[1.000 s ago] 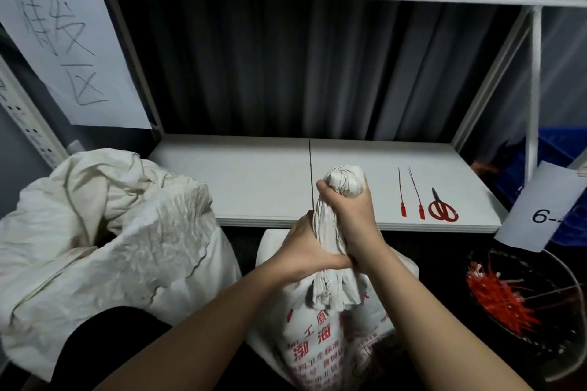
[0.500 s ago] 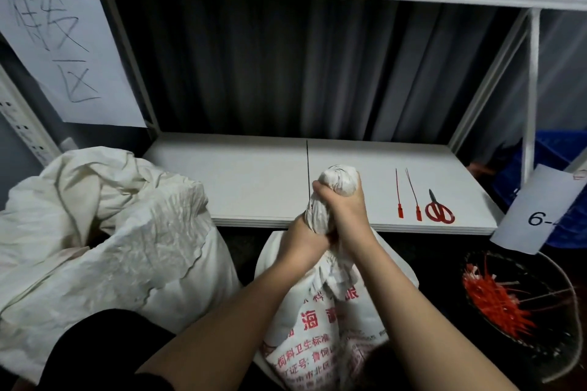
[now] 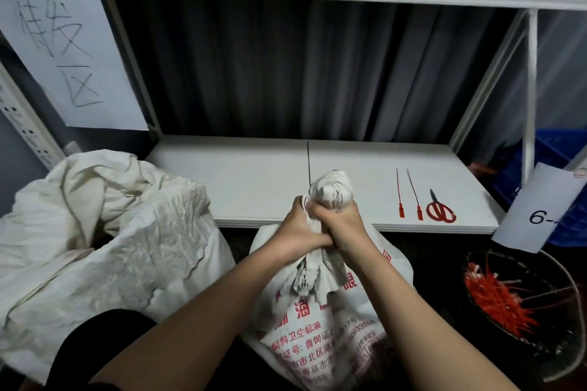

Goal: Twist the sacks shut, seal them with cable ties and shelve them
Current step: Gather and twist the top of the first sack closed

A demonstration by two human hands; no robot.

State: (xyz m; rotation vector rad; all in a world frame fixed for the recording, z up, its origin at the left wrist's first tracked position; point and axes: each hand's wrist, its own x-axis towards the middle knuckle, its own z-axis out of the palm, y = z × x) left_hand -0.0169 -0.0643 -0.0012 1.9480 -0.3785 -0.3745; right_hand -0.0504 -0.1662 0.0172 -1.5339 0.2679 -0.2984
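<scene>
A white sack (image 3: 320, 324) with red printed characters stands on the floor in front of the white shelf board (image 3: 241, 181). Its neck is twisted into a tight bunch that sticks up above my fists. My left hand (image 3: 297, 228) and my right hand (image 3: 344, 227) both grip that neck, pressed side by side at the same height. Two red cable ties (image 3: 409, 195) lie on the shelf to the right of the sack's top.
Red-handled scissors (image 3: 440, 209) lie beside the ties. A heap of white sacks (image 3: 104, 238) fills the left. A dark bowl (image 3: 536, 355) with red tie offcuts sits at the lower right, under a paper label (image 3: 543, 209). A blue crate (image 3: 559, 152) stands behind the shelf's right post.
My left hand has risen up the neck to sit level with my right hand, both now clenched together. The sack has turned, showing more of its print.
</scene>
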